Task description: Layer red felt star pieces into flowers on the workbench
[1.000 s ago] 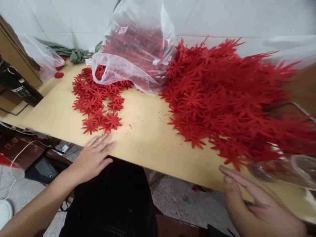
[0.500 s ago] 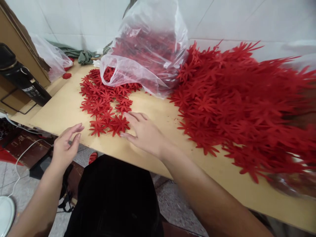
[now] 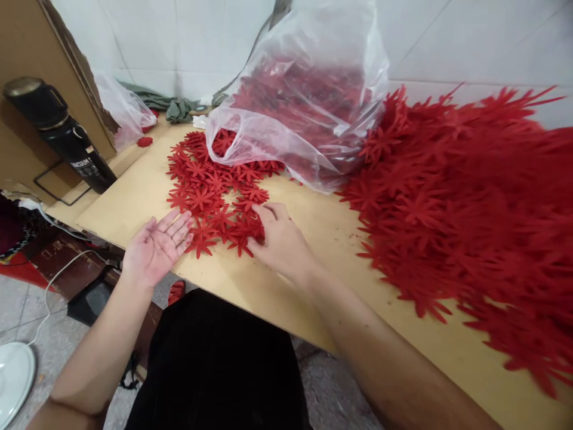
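A person is sitting at a tan table [image 3: 277, 280], and both bare hands are working at a small patch of flat red flower cut-outs [image 3: 210, 191] lying near the table's front-left edge. The right hand [image 3: 280, 239], which a second ago was hovering off the front-right edge, has now crossed over and is resting on the near end of the patch, its fingers curled and pressing down on a few cut-outs; whether they are pinching one cannot be told. The left hand [image 3: 156, 248], earlier lying flat at the front edge, is now turned palm up beside the patch, fingers spread and empty. Behind the patch, a clear plastic bag [image 3: 308, 101] of the same pieces is slumping toward the back edge, and a large loose red heap [image 3: 470, 209] is covering the right side.
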{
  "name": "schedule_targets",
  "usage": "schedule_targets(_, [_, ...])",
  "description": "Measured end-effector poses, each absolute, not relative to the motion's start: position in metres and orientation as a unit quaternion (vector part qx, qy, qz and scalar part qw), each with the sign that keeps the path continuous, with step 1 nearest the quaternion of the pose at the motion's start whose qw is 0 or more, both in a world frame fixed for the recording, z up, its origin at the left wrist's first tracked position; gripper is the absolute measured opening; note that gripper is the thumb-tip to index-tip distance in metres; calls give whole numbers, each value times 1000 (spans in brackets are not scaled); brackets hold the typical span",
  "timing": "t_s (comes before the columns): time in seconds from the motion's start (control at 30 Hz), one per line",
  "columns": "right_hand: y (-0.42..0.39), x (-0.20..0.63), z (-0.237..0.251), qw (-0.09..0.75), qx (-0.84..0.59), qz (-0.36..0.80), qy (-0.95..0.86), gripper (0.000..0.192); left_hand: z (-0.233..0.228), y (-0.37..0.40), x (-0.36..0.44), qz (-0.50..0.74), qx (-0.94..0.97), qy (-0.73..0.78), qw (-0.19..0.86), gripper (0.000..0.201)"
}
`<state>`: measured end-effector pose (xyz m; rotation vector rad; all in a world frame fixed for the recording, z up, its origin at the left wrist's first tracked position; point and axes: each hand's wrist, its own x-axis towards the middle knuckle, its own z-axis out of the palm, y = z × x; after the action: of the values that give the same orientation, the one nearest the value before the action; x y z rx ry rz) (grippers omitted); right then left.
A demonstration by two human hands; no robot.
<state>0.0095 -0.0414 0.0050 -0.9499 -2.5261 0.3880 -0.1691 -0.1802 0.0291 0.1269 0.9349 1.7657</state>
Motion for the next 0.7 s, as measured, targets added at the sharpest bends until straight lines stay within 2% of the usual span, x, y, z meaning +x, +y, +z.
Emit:
schedule_targets(0.17, [-24, 12, 6, 290, -414, 171, -846, 50, 38, -149, -153, 722, 88, 389, 565, 40])
schedule_targets(0.27, [-10, 10, 9, 369, -430, 204, -798, 42, 43, -118, -140, 698, 110, 404, 581, 37])
schedule_targets(0.4, [5, 6, 14, 460, -441, 321, -701, 32, 43, -71, -111, 669, 104, 437, 592, 32])
schedule_targets(0.57, [10, 8, 16, 435, -379, 613, -541, 55, 27, -25, -67, 650, 143, 427, 612, 40])
schedule_targets(0.63, [11, 11, 14, 444, -382, 644, -493, 57, 19, -13, -55, 651, 143, 422, 615, 42])
schedule_targets(0.7, [13, 15, 12, 472, -400, 625, -476, 54, 12, -6, -46, 657, 123, 417, 616, 41])
